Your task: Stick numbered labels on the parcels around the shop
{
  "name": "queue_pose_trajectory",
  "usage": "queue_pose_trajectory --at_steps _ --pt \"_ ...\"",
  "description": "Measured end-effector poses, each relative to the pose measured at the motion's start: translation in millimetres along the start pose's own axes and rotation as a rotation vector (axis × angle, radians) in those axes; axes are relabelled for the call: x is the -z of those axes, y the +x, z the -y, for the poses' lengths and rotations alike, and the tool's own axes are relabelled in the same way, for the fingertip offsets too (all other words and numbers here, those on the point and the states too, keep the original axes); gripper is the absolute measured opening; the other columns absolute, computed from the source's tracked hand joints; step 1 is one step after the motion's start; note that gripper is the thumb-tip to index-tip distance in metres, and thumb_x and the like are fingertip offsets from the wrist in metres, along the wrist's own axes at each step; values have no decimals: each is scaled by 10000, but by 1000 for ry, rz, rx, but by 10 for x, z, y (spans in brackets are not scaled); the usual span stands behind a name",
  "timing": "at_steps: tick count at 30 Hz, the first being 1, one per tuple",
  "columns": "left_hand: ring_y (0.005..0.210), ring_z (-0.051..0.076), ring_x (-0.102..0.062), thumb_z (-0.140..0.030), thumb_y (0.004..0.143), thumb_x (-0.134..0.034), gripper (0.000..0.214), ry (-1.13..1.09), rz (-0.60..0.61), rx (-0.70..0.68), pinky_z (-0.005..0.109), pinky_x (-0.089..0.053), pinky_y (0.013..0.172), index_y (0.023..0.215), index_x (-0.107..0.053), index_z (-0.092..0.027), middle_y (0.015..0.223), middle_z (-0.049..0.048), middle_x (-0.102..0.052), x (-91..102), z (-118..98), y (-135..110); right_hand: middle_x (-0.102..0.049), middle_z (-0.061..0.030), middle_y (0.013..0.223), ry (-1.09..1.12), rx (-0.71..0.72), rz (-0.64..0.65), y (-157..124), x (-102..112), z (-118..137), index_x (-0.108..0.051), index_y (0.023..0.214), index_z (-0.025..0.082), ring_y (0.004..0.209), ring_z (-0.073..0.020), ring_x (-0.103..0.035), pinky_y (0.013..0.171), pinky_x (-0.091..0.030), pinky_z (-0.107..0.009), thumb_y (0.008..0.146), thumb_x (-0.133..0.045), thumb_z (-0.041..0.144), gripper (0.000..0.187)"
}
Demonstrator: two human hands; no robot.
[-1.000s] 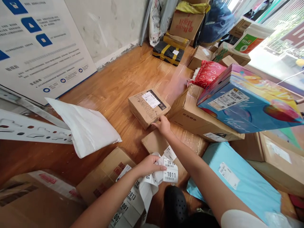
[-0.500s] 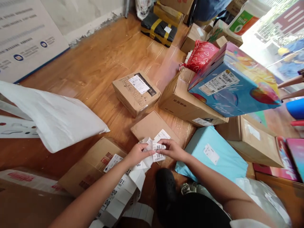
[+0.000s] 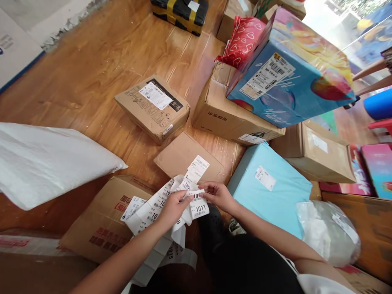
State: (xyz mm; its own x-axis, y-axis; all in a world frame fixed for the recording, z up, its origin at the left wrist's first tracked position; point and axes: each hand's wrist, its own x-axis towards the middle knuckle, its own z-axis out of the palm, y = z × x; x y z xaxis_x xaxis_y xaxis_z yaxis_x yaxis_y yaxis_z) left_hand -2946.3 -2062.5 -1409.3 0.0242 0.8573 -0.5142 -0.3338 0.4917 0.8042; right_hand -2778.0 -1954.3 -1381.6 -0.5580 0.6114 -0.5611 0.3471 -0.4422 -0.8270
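A long folded strip of white number labels (image 3: pixel 200 209) hangs in front of me, with 1011 readable near its end. My left hand (image 3: pixel 174 208) is closed on the strip, thumb on top. At the strip's right edge, the fingertips of my right hand (image 3: pixel 218 197) pinch a label just above the 1011 one. Just beyond my hands lies a flat brown carton (image 3: pixel 180 153) with a white shipping label (image 3: pixel 197 168). More of the strip drapes down over a carton with red print (image 3: pixel 94 220) at my left.
A carton with drawings (image 3: pixel 147 108) lies farther ahead. A light-blue parcel (image 3: pixel 284 196) is at right, below a colourful box (image 3: pixel 294 73) stacked on a brown carton (image 3: pixel 232 110). A white packet (image 3: pixel 58 163) juts in from the left. My black shoe (image 3: pixel 210 228) is below my hands.
My view has shifted, so the parcels sit higher and farther left. The label strip is spread out more, and its 1011 label now hangs flat below my fingers.
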Motion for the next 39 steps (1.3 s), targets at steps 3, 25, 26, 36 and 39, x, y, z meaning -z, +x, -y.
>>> queue_pose_trajectory --at_steps 3,25,26,36,39 --pt "567 132 -485 -496 810 -597 352 70 -52 3 210 -367 514 687 -588 -166 615 -9 -566 -21 -3 -23 -678 -14 748 -90 28 -24 23 1 -72 -658 790 166 671 -139 -626 638 -501 -264 644 -805 418 326" --pt "735 201 -649 -425 712 -714 314 107 -69 64 249 -470 640 892 -690 -169 830 47 -726 -74 68 -90 -684 -15 757 -55 5 81 -4 3 -156 -699 833 167 650 -126 -618 627 -498 -257 640 -810 397 321" --pt "720 204 -653 -419 707 -711 318 111 -43 103 254 -472 630 899 -701 -166 823 52 -732 -98 89 -107 -680 -15 735 -58 -2 95 -15 56 -193 -695 801 163 636 -126 -614 607 -493 -252 651 -802 407 305" --pt "504 134 -491 -323 671 -656 166 452 298 230 215 -280 438 634 -689 -165 557 -1 -588 -470 -3 -657 -668 -63 735 -482 111 -175 229 805 -779 -667 713 162 699 -202 -622 682 -537 -365 642 -755 562 415" --pt "535 129 -502 -388 686 -655 227 506 204 240 212 -278 455 669 -703 -166 590 2 -601 -474 44 -865 -662 -85 924 -542 160 -266 292 557 -872 -659 903 153 842 -206 -620 774 -537 -397 812 -639 511 370"
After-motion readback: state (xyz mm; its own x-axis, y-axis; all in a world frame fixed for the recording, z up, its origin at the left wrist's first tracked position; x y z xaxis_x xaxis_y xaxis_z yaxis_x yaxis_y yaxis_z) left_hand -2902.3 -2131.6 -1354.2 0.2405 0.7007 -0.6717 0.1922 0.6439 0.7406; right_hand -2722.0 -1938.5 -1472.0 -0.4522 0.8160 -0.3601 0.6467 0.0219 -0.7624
